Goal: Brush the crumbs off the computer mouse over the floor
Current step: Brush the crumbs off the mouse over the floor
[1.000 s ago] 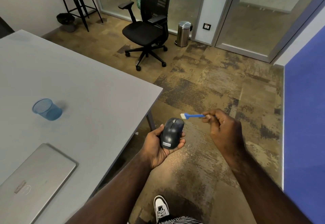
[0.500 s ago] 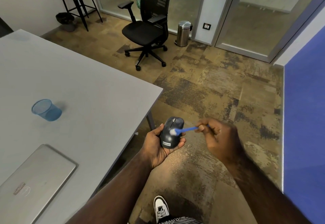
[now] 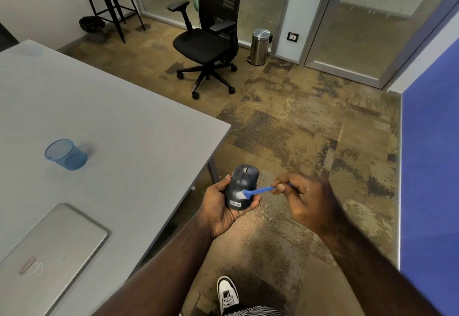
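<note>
Brushing is the step in hand; my left hand [image 3: 221, 206] cradles the computer mouse [image 3: 242, 186] at the lower centre of the frame, fingers curled round its sides, holding it out past the edge of the grey table [image 3: 139, 127] and above the patterned carpet floor [image 3: 310, 127]; my right hand [image 3: 305, 199], just to the right of it, pinches the handle of the small blue brush [image 3: 260, 190] between thumb and fingers, the grip narrow and closed on the handle; the white bristles rest on the mouse's back, a little above the label near its rear end. I cannot make out any crumbs on the shell; they are too small to tell. The next move, as I judge it, calls for a light stroke toward the mouse's edge, away from my palm, so that whatever loosens drops to the floor and not onto the table; the left hand should keep the mouse clear of the tabletop, tilted enough for debris to slide off.
</note>
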